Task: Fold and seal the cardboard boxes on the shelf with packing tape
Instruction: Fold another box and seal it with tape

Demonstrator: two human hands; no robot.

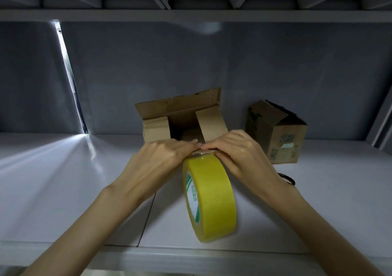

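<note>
An open cardboard box [180, 114] stands at the middle of the shelf with its back flap up and both side flaps raised. In front of it a yellow roll of packing tape [212, 199] hangs on edge just below my hands. My left hand [161, 161] and my right hand [237, 150] meet at the box's near edge, fingertips almost touching. Both pinch the free end of the tape [201, 153] there. The box's front flap is hidden under my hands.
A second cardboard box [277, 133], closed and tilted, sits at the right rear of the white shelf [63, 190]. A dark ring-shaped object [288, 179] lies behind my right wrist. A grey back wall and an upper shelf enclose the space.
</note>
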